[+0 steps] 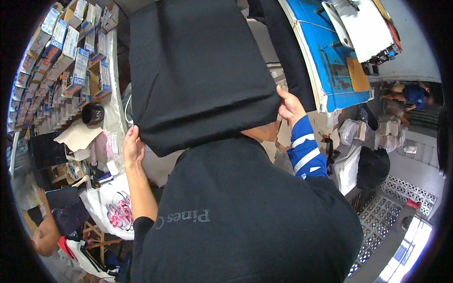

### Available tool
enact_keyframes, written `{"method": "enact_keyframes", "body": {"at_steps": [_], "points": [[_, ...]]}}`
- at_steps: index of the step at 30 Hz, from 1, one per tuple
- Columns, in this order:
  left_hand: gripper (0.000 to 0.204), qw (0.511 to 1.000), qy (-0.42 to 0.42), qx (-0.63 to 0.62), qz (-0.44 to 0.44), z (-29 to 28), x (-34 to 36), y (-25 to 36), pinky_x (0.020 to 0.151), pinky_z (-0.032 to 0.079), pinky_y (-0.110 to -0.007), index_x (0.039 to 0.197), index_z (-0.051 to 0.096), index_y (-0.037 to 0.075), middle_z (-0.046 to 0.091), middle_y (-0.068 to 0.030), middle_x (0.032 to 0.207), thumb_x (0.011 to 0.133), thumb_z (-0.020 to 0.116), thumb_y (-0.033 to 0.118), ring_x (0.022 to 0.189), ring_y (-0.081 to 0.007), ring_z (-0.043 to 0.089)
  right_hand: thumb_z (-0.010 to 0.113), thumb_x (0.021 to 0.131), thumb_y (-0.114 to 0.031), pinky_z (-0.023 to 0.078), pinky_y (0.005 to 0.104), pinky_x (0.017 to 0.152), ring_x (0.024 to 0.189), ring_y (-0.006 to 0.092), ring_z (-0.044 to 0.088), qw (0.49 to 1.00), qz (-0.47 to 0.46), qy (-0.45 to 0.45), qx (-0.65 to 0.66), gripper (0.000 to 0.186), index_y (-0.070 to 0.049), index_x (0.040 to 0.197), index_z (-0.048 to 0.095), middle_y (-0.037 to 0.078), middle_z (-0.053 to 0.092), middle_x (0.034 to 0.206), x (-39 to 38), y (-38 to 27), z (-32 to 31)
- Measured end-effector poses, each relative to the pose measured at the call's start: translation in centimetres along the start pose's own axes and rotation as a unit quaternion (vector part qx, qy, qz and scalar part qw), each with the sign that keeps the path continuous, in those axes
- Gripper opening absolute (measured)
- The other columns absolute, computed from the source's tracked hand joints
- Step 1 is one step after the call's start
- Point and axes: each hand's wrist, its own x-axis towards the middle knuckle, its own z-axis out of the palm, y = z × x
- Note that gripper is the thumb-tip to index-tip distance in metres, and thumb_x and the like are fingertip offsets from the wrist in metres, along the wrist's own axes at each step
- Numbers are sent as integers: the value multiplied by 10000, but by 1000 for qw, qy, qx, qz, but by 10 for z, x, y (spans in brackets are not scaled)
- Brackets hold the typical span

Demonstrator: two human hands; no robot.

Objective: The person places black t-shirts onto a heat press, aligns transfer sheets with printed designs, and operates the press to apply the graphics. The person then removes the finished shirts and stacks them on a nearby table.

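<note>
A wide piece of black cloth (203, 70) stretches out in front of my body, with a fold running across its near part. My left hand (135, 147) pinches its near left corner, thumb on top. At the near right corner, my right hand (290, 106) grips the edge between thumb and fingers. The cloth's near edge hangs just ahead of my black shirt (255, 217). A blue sleeve with white stripes (306, 148) covers my right forearm, and my left forearm is bare. What lies under the cloth is mostly hidden.
Many small boxes (61, 52) fill the left side, beside a plastic-covered ledge (111, 70). A blue-topped table (323, 52) with white equipment (365, 30) stands at the right. People are at the far right (414, 96) and left edge (47, 226); paper stacks (347, 167) sit at right.
</note>
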Motion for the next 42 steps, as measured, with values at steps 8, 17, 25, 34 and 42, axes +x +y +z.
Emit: {"method": "enact_keyframes", "body": {"at_steps": [8, 17, 25, 34, 42], "points": [[229, 1000, 17, 14, 19, -13, 3, -13, 912, 531, -359, 1152, 642, 22, 728, -88, 1091, 1000, 672, 191, 984, -202, 690, 702, 971, -134, 534, 372, 951, 1003, 219, 683, 993, -75, 24, -89, 164, 3, 1058, 679, 120, 731, 1043, 20, 6, -24], [158, 997, 70, 9, 15, -18, 11, -22, 945, 520, -369, 1132, 620, 9, 698, -107, 1113, 1050, 569, 134, 1009, -211, 668, 705, 980, -201, 540, 359, 839, 836, 196, 652, 984, -108, 87, -110, 156, -65, 965, 630, 67, 683, 913, 14, 8, -7], [344, 951, 185, 224, 102, 12, 0, -50, 799, 481, -280, 990, 677, 4, 663, -27, 909, 1064, 573, 323, 869, -98, 575, 655, 1020, -297, 522, 329, 846, 913, 163, 657, 929, -205, 150, -270, 317, 12, 1091, 673, 71, 713, 974, 29, 39, -10], [415, 902, 189, 313, 231, 14, -14, -59, 814, 451, -288, 1066, 627, 0, 595, -12, 953, 1103, 468, 382, 884, -124, 517, 640, 1021, -258, 548, 378, 925, 995, 217, 689, 981, -166, 27, -99, 244, -35, 1117, 663, 90, 722, 1088, 9, 29, -32], [393, 845, 231, 392, 280, 2, -12, -66, 752, 476, -333, 972, 619, -4, 634, -60, 850, 1097, 481, 342, 811, -142, 555, 611, 1050, -242, 486, 278, 810, 856, 90, 580, 942, -223, 103, -228, 218, -36, 1032, 682, 5, 677, 958, 20, 36, -25]]}}
